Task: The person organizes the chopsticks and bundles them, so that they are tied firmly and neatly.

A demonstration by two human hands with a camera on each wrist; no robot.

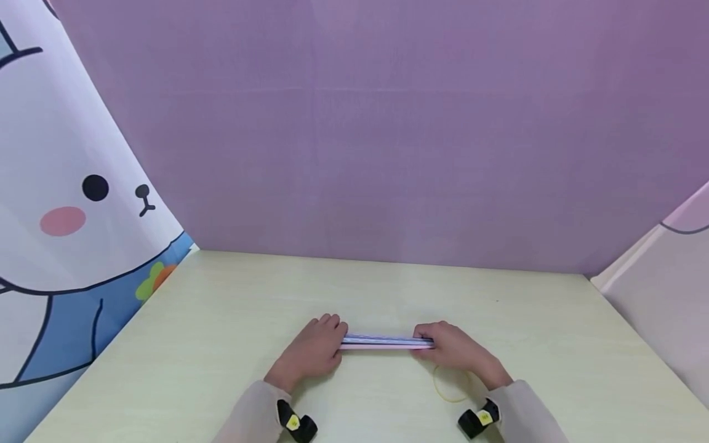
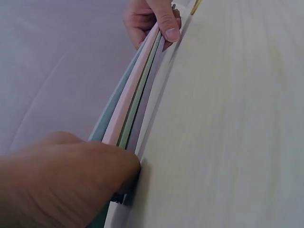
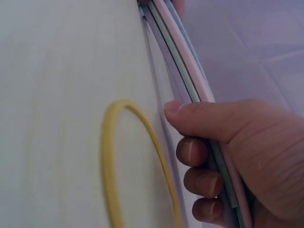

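Observation:
Between my two hands stands a stack of thin, flat pastel pieces [image 1: 382,344], turned edge-on, with blue, pink, green and purple edges in the left wrist view. My left hand [image 1: 314,347] grips its left end. The right hand [image 1: 453,347] holds the opposite end, thumb over the near side and fingers curled beneath in the right wrist view. Their faces are mostly hidden, and I cannot tell what kind of pieces they are. A yellow rubber band [image 3: 108,156] lies in a loop on the table, just below my right hand.
The pale wooden table [image 1: 277,283] runs back to a purple cloth wall [image 1: 399,135]. At the left hangs a sheet with a cartoon animal [image 1: 66,154]; a light panel [image 1: 659,295] borders the right side. Black wrist cameras sit at both sleeves.

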